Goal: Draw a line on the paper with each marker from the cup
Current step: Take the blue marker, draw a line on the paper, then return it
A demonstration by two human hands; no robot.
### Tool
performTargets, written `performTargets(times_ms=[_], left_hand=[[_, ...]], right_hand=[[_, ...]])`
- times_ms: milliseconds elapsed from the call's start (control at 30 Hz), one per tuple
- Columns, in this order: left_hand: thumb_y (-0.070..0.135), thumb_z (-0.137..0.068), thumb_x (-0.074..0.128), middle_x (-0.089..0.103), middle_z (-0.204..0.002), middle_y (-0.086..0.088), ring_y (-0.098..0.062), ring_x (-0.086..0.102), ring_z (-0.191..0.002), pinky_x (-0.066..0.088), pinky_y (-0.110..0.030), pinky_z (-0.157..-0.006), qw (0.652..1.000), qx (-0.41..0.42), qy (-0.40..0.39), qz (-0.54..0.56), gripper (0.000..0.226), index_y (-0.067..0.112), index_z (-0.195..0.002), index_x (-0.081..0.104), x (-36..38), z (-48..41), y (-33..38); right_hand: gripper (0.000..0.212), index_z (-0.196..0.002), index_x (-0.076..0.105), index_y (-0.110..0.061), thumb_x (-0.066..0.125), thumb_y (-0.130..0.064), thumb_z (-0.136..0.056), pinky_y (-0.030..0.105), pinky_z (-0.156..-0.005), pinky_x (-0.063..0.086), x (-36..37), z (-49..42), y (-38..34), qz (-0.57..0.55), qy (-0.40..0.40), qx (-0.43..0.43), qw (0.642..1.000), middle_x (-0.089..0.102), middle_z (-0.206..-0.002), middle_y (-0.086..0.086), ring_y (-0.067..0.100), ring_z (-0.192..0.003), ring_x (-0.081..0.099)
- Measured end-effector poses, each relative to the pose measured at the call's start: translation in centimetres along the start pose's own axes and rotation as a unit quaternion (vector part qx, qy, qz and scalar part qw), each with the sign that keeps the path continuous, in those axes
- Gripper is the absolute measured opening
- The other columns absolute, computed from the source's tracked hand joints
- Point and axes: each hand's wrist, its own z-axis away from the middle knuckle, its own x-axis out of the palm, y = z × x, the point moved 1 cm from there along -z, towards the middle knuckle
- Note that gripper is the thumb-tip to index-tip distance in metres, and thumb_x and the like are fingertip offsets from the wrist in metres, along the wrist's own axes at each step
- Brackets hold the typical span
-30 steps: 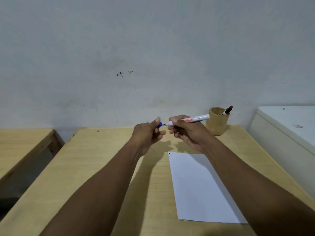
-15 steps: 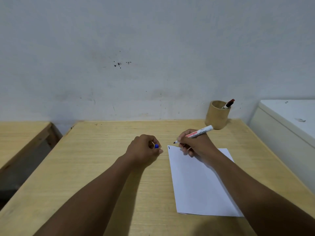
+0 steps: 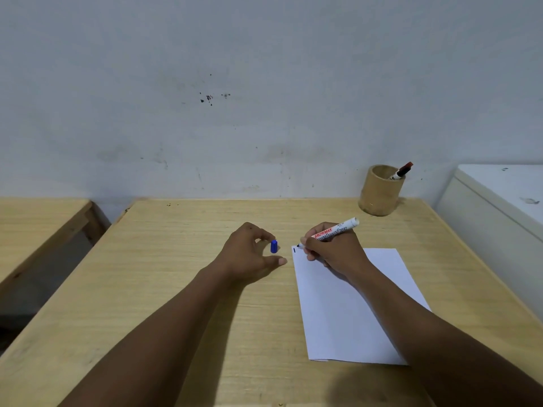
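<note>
**Marker tip meets top corner of sheet as blue cap stands beside it**

A person's right hand point(image 3: 332, 254), just right of the frame's centre, is closed around a white marker point(image 3: 335, 232) with red lettering on its barrel. The marker slants up toward the right, its dark tip down at the upper left corner of a white sheet of paper point(image 3: 352, 312), right beside a short dark line point(image 3: 294, 250) already drawn there. The heel of the hand rests on the sheet's upper part.

At centre frame the left hand point(image 3: 249, 255) sits on the wooden desk point(image 3: 164, 259), thumb and fingers curled loosely around a small blue cap point(image 3: 273, 246). The cap stands upright on the desk in the gap between them; whether the fingertips actually touch it cannot be told. Cap and paper lie close together but apart.

Toward the upper right, a tan cylindrical cup point(image 3: 380, 190) stands at the desk's far edge near the wall point(image 3: 264, 83), well apart from the paper. One marker with a red cap point(image 3: 401, 171) leans out of it to the right.

A white cabinet point(image 3: 499, 201) fills the right edge of the frame, and a second wooden desk point(image 3: 35, 224) shows at the left edge. Dark specks mark the pale wall above centre.
</note>
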Motion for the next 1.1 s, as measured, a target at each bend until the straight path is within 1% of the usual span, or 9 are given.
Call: performTargets(times_ms=[133, 267, 567, 667, 767, 833, 900, 967, 1100], left_hand=[[0.054, -0.065, 0.087, 0.057, -0.121, 0.010, -0.010, 0.057, -0.106, 0.045, -0.022, -0.082, 1.000, -0.001, 0.001, -0.001, 0.054, 0.031, -0.111, 0.072, 0.0, -0.1, -0.1], [0.056, -0.065, 0.087, 0.057, -0.122, 0.009, -0.012, 0.058, -0.107, 0.047, -0.023, -0.082, 1.000, -0.004, -0.001, 0.001, 0.055, 0.031, -0.111, 0.072, 0.1, -0.3, 0.0], [0.052, -0.066, 0.089, 0.057, -0.120, 0.010, -0.010, 0.057, -0.106, 0.044, -0.021, -0.081, 1.000, -0.006, 0.004, 0.007, 0.051, 0.031, -0.109, 0.072, 0.0, -0.2, -0.1], [0.052, -0.065, 0.089, 0.057, -0.120, 0.010, -0.010, 0.057, -0.106, 0.044, -0.022, -0.081, 1.000, -0.007, -0.001, 0.010, 0.050, 0.031, -0.108, 0.072, 0.0, -0.2, 0.0], [0.050, -0.065, 0.090, 0.057, -0.118, 0.012, -0.008, 0.057, -0.107, 0.042, -0.017, -0.078, 1.000, -0.014, -0.005, 0.020, 0.046, 0.032, -0.104, 0.074, -0.1, -0.2, 0.2], [0.046, -0.069, 0.089, 0.061, -0.115, 0.012, 0.001, 0.058, -0.100, 0.041, -0.010, -0.072, 0.999, -0.016, -0.007, 0.035, 0.037, 0.031, -0.100, 0.076, -0.1, -0.2, 0.2], [0.033, -0.076, 0.087, 0.073, -0.103, 0.005, 0.010, 0.064, -0.080, 0.045, -0.004, -0.062, 0.995, -0.022, -0.006, 0.094, 0.021, 0.022, -0.092, 0.079, -0.1, -0.3, 0.3], [0.023, -0.080, 0.084, 0.078, -0.089, -0.005, 0.009, 0.063, -0.060, 0.047, -0.006, -0.054, 0.988, -0.037, 0.005, 0.153, 0.013, 0.013, -0.086, 0.079, -0.1, -0.3, 0.5], [0.020, -0.083, 0.082, 0.076, -0.075, 0.003, 0.001, 0.066, -0.064, 0.049, -0.016, -0.065, 0.981, -0.036, 0.028, 0.190, 0.010, 0.012, -0.089, 0.081, -0.3, -0.7, 1.0]], right_hand=[[0.008, -0.080, 0.073, 0.001, 0.080, -0.001, -0.078, 0.034, -0.065, 0.056, 0.1, -0.2, 0.2, -0.023, -0.011, -0.001, 1.000, 0.072, -0.073, 0.019, 0.028, -0.065, 0.066], [0.007, -0.073, 0.074, -0.004, 0.081, -0.002, -0.074, 0.035, -0.067, 0.055, 0.2, -0.5, 0.4, -0.019, -0.008, -0.001, 1.000, 0.071, -0.071, 0.019, 0.029, -0.065, 0.066], [0.007, -0.079, 0.070, 0.008, 0.074, 0.004, -0.075, 0.036, -0.069, 0.058, 0.2, -0.5, 0.2, 0.006, -0.020, 0.020, 1.000, 0.067, -0.069, 0.017, 0.026, -0.064, 0.063], [0.011, -0.080, 0.069, 0.009, 0.074, 0.002, -0.073, 0.035, -0.064, 0.057, 0.1, -0.4, 0.0, 0.014, -0.021, 0.024, 0.999, 0.067, -0.067, 0.017, 0.026, -0.063, 0.063], [0.008, -0.082, 0.070, 0.003, 0.072, -0.003, -0.077, 0.029, -0.050, 0.045, 0.1, -0.2, -0.5, 0.000, 0.001, 0.022, 1.000, 0.068, -0.068, 0.019, 0.026, -0.059, 0.061], [0.010, -0.088, 0.069, 0.001, 0.073, -0.007, -0.083, 0.027, -0.046, 0.038, -0.3, -0.3, -1.0, -0.035, 0.017, 0.033, 0.999, 0.066, -0.069, 0.017, 0.023, -0.055, 0.057], [0.011, -0.089, 0.070, -0.005, 0.075, -0.014, -0.085, 0.025, -0.044, 0.034, -0.7, -0.4, -1.6, -0.068, 0.034, 0.052, 0.996, 0.065, -0.067, 0.012, 0.018, -0.051, 0.054], [0.008, -0.088, 0.071, -0.011, 0.076, -0.016, -0.084, 0.022, -0.042, 0.032, -1.2, -0.5, -2.1, -0.110, 0.061, 0.072, 0.989, 0.063, -0.063, 0.005, 0.013, -0.048, 0.051], [0.006, -0.092, 0.070, -0.012, 0.072, -0.012, -0.087, 0.021, -0.044, 0.036, -2.2, -0.7, -3.7, -0.185, 0.074, 0.071, 0.977, 0.065, -0.070, 0.006, 0.010, -0.051, 0.055]])
